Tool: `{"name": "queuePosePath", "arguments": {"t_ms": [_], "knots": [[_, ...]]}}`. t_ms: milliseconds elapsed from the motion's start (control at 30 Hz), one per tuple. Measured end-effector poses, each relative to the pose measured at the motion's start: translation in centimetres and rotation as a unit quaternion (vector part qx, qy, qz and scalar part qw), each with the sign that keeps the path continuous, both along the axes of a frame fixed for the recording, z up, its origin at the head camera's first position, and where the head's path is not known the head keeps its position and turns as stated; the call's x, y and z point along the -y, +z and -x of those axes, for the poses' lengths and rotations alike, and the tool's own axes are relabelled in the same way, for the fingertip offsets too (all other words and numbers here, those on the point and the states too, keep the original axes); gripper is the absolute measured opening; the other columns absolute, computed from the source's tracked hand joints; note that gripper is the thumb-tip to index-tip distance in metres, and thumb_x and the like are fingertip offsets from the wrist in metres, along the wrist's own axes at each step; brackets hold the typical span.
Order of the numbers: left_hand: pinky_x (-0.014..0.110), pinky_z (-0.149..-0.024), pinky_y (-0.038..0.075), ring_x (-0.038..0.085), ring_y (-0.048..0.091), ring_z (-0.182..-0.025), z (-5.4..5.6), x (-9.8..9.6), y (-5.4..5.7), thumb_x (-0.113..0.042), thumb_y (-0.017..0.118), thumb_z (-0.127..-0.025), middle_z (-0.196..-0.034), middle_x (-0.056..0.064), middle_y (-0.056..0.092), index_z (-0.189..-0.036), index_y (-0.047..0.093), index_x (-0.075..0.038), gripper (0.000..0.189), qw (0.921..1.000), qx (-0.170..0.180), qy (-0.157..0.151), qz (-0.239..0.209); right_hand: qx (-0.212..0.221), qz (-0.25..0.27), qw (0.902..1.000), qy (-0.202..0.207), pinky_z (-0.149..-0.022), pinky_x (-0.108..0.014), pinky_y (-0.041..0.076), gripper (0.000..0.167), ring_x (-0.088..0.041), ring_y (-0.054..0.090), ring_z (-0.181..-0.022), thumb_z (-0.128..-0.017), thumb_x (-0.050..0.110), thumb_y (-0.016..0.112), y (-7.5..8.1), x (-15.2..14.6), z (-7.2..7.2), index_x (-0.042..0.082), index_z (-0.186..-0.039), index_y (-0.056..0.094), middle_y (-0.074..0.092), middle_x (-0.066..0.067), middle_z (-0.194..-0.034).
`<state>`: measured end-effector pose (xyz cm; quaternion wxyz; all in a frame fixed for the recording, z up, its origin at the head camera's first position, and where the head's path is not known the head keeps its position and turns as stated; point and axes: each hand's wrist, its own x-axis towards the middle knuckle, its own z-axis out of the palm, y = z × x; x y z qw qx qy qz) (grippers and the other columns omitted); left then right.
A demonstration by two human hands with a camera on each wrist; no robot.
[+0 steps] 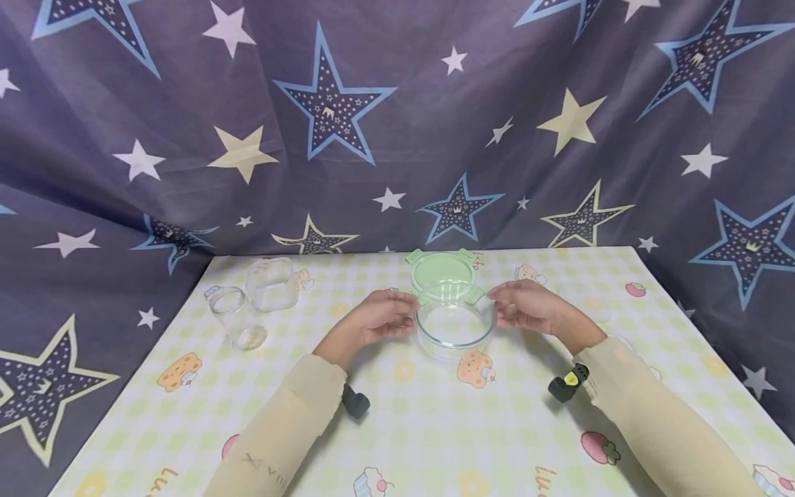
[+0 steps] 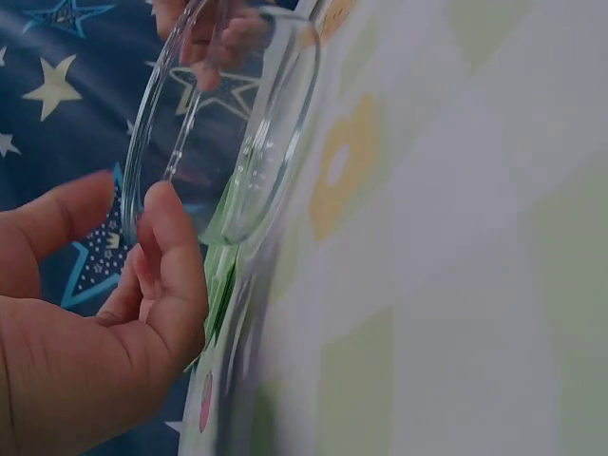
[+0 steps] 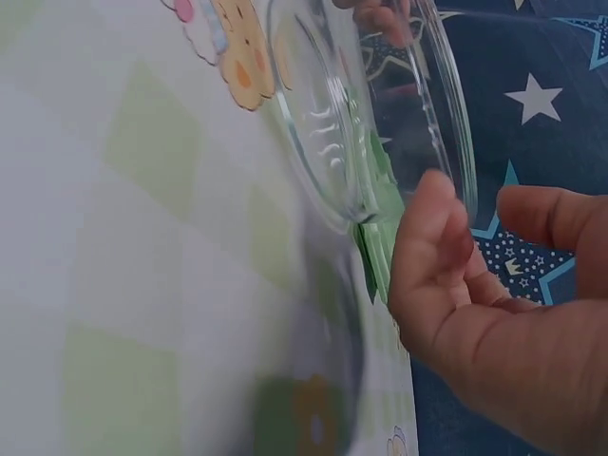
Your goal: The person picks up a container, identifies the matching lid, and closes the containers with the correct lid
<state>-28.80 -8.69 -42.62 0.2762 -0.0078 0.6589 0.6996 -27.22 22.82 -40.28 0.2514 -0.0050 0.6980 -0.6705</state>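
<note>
A round clear glass bowl is between my two hands, its mouth facing up, low over the tablecloth. My left hand holds its left side with curved fingers at the wall. On the opposite side my right hand does the same. In the left wrist view the left thumb stands slightly off the rim. The right thumb is likewise a little apart from it in the right wrist view. Just behind the bowl lies a green lid with side tabs, partly seen through the glass.
At the left stand a clear jar and a clear squarish container. Faint transparent round pieces lie near the right forearm. A checked cloth with printed pictures covers the table. A dark star-patterned curtain hangs behind.
</note>
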Motion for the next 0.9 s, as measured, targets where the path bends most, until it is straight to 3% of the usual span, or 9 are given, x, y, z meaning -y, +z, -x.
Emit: {"name": "queuePosePath", "arguments": {"t_ms": [200,300,500,733,900], "knots": [[0.025,-0.070,0.061,0.016,0.063,-0.074,2.1,0.3,0.1,-0.004,0.064,-0.098,-0.099,0.011,0.063,-0.123,0.065,0.002,0.026,0.9990,-0.002,0.020,0.041,-0.016,0.006,0.9994,-0.031,-0.076,-0.024,0.059,0.036,-0.013,0.060,-0.079,-0.106,0.009,0.052,0.1,0.0,1.5,-0.013,-0.133,0.043,0.057,-0.007,-0.092],[0.023,-0.065,0.060,0.014,0.062,-0.072,3.1,0.4,0.4,-0.006,0.064,-0.099,-0.102,0.013,0.061,-0.126,0.064,0.002,0.028,0.9980,-0.004,0.025,0.059,-0.025,0.014,0.9986,-0.045,-0.075,-0.023,0.059,0.030,-0.013,0.061,-0.078,-0.106,0.008,0.050,0.2,0.1,2.3,-0.010,-0.130,0.047,0.056,-0.008,-0.094],[0.022,-0.060,0.058,0.013,0.060,-0.066,4.6,0.3,0.7,-0.005,0.063,-0.099,-0.092,0.010,0.061,-0.130,0.062,0.003,0.032,0.9960,-0.015,0.041,0.078,-0.039,0.016,0.9973,-0.060,-0.073,-0.023,0.059,0.016,-0.013,0.060,-0.075,-0.106,0.006,0.049,0.5,0.8,4.0,-0.004,-0.118,0.053,0.056,-0.007,-0.090],[0.024,-0.063,0.058,0.013,0.059,-0.067,6.2,-0.1,1.1,-0.007,0.065,-0.099,-0.091,0.011,0.060,-0.124,0.066,0.003,0.026,0.9927,-0.039,0.067,0.093,-0.060,-0.049,0.9949,-0.064,-0.080,-0.028,0.059,0.025,-0.014,0.061,-0.079,-0.106,0.008,0.051,0.5,1.6,5.6,-0.009,-0.124,0.054,0.058,-0.008,-0.094],[0.030,-0.073,0.057,0.014,0.060,-0.071,7.0,-0.3,0.9,-0.012,0.067,-0.100,-0.102,0.015,0.063,-0.123,0.067,-0.001,0.026,0.9898,-0.041,0.083,0.108,-0.088,-0.103,0.9882,-0.071,-0.089,-0.032,0.060,0.037,-0.011,0.063,-0.078,-0.103,0.004,0.051,-0.3,1.7,6.5,-0.015,-0.134,0.050,0.064,-0.006,-0.093]]}}
